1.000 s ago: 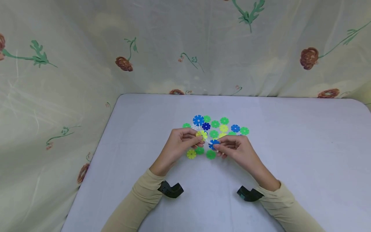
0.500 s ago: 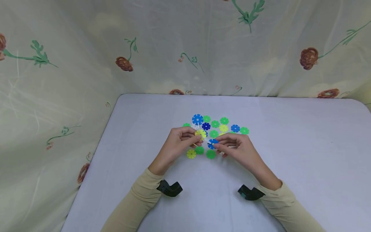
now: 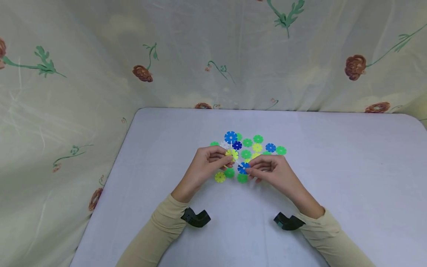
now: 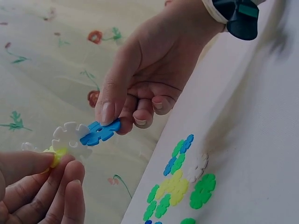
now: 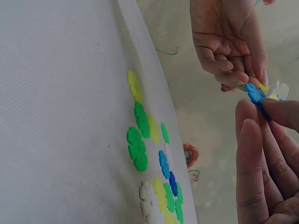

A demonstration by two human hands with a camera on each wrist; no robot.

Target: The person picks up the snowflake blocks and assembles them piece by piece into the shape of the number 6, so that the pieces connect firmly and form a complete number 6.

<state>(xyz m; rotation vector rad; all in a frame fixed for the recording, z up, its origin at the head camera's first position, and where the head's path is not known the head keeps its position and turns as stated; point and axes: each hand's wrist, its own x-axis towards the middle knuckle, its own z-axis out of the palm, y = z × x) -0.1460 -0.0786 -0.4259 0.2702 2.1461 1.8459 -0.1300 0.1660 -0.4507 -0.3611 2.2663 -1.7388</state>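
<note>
My left hand [image 3: 208,165] pinches a yellow notched disc [image 3: 232,154] between thumb and fingers. In the right hand [image 3: 275,170] a blue disc [image 3: 243,168] is pinched by its edge. The left wrist view shows a white disc [image 4: 72,140] between the two, touching the yellow disc [image 4: 57,157] on one side and the blue disc [image 4: 99,133] on the other. Another, larger-looking blue disc [image 3: 231,137] shows just beyond the left fingertips in the head view; whether it is joined to the held pieces, I cannot tell. Both hands are above the table.
Loose green, yellow, blue and white discs lie on the white table [image 3: 166,129] around and beyond the hands, including a green disc [image 3: 281,150] at the right and a yellow disc [image 3: 220,177] at the near left. A flowered curtain [image 3: 247,55] hangs behind the table.
The blue disc at my right fingertips has shifted slightly left and toward the near side. The far blue disc has moved slightly right. Both hands keep their pinches.
</note>
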